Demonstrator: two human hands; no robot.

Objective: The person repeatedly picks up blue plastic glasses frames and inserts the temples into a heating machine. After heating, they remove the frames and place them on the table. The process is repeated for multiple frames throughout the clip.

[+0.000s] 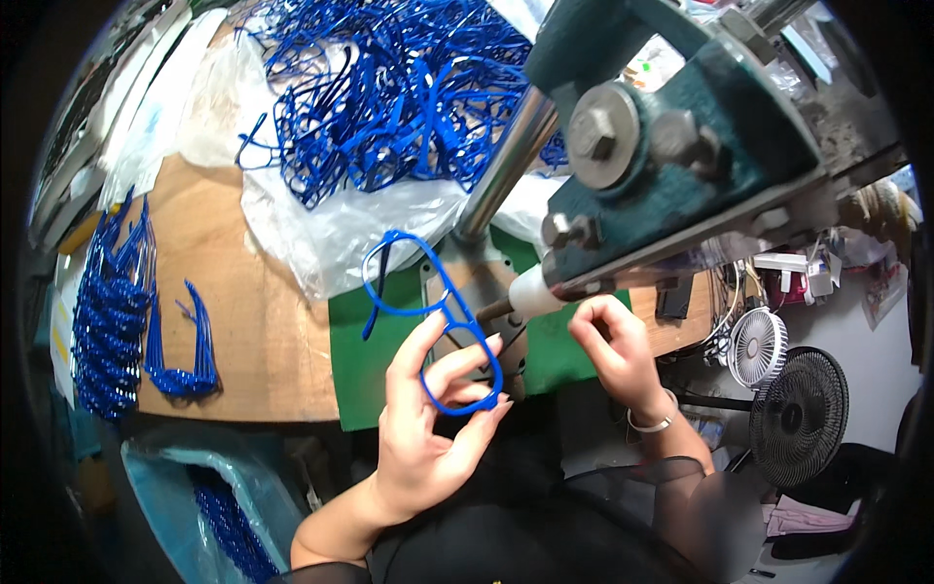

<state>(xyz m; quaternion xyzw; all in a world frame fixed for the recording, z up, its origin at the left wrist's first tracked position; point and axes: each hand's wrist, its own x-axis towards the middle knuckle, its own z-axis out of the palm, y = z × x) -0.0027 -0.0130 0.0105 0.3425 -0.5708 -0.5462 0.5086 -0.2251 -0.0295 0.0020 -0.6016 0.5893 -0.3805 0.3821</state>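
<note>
My left hand (428, 428) pinches a blue eyeglass frame (491, 365) by one rim, with thumb and fingers around it. The frame is tilted, one temple folded out to the left, in front of a metal post base on a green mat (375, 375). Just beyond the frame is the thin metal shaft of a green press (681, 165), with a white collar (533, 292). My right hand (615, 350) is to the right of this collar, apart from the frame. Its fingers are curled closed; whatever may be inside them is hidden.
A large tangled heap of blue eyeglass frames (399, 107) lies on clear plastic at the back. Stacked frames (109, 331) and a smaller bundle (185, 375) stand at the left. A plastic-lined bag (161, 487) below holds more blue pieces. Two fans (798, 414) are on the right.
</note>
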